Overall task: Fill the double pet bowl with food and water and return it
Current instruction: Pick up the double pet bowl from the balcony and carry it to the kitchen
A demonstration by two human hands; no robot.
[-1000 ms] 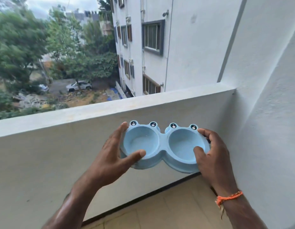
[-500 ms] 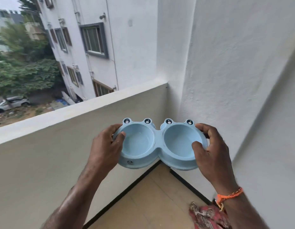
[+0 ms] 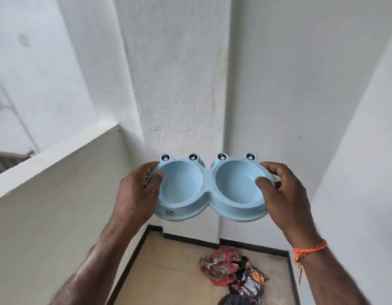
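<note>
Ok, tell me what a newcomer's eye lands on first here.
The light blue double pet bowl with frog eyes, held up mid-frame with both wells empty; the left hand and right hand grip its ends. Next, the crumpled red cloth and dark packet on the floor below.

Pale blue plastic double pet bowl (image 3: 209, 190): uniform light blue inside and out, four raised eyes on far rim in white with black pupils, small dark round logo on near wall. Braided orange thread bracelet (image 3: 309, 252) on right wrist. White rough-plastered walls (image 3: 179, 84); cream parapet wall (image 3: 58, 194). Tan floor tiles (image 3: 168, 271) edged with black skirting. Crumpled red cloth (image 3: 219, 267) with dark and pale print; black crinkled packet (image 3: 248, 281) with orange and white markings.
</note>
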